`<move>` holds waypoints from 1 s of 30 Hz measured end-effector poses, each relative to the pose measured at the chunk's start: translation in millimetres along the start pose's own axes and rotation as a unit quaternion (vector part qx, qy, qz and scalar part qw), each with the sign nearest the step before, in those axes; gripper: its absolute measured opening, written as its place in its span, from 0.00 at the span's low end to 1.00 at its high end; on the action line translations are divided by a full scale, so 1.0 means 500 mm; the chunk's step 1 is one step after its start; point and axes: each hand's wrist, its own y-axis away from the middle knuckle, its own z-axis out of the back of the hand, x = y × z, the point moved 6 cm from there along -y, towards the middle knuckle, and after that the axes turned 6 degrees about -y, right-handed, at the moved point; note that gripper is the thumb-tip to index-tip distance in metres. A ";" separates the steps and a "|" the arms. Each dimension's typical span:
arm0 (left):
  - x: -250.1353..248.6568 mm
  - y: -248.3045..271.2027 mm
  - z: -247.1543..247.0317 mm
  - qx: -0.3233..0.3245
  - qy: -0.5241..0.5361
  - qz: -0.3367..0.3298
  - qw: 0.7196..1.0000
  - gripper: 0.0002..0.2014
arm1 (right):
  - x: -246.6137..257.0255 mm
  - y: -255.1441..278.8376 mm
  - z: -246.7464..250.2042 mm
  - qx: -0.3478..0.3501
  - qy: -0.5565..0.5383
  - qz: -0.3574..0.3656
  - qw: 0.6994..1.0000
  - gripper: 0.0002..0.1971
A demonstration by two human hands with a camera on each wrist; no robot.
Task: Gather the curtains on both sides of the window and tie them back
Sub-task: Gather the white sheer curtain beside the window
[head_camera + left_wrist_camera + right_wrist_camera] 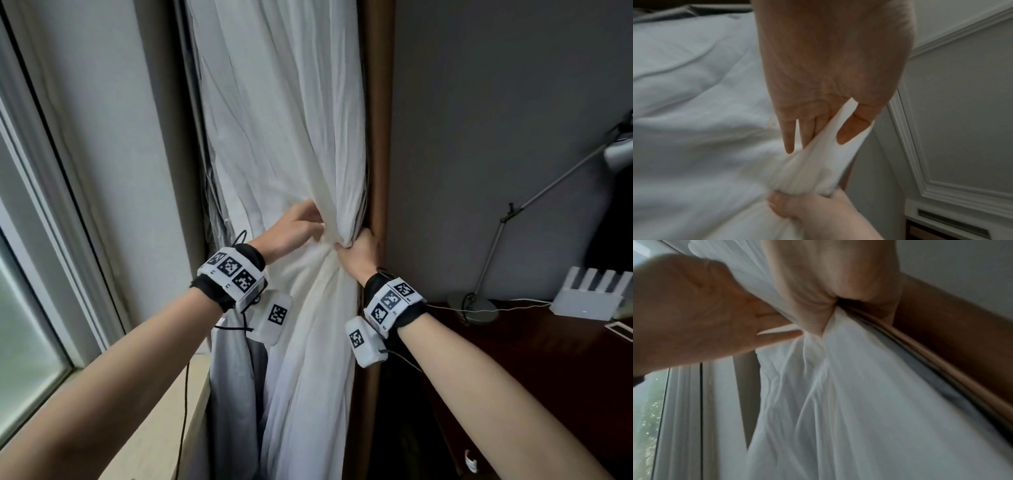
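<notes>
A white curtain (284,120) hangs between the window frame and a brown drape (376,137). It is bunched into a waist at mid height. My right hand (356,248) grips that bunch in a fist against the brown drape; the right wrist view shows the fist (818,305) closed round the cloth (859,402). My left hand (298,228) is just left of it and pinches a band of the white fabric (818,170) between thumb (851,129) and fingers (789,139). That band runs down to the right hand (801,209).
A grey lining curtain (233,394) hangs behind the white one at the lower left. The window (30,308) and its sill (154,428) are on the left. To the right stands a dark wooden desk (531,359) with a desk lamp (534,205) and a white router (582,298).
</notes>
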 end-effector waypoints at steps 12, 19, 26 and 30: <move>0.247 0.025 0.164 -0.344 -0.064 0.281 0.894 0.48 | -0.010 -0.006 0.031 0.000 0.060 0.059 0.996 0.21; 0.271 0.006 0.168 -0.303 -0.075 0.267 0.912 0.33 | -0.010 -0.009 0.032 0.003 0.078 0.083 0.993 0.28; 0.212 0.008 0.119 -0.238 -0.056 0.140 0.960 0.19 | -0.005 0.004 0.020 -0.005 0.158 0.115 0.981 0.28; 0.172 0.014 0.086 -0.168 -0.036 0.104 0.980 0.19 | 0.004 0.007 -0.019 0.013 0.176 0.132 0.975 0.31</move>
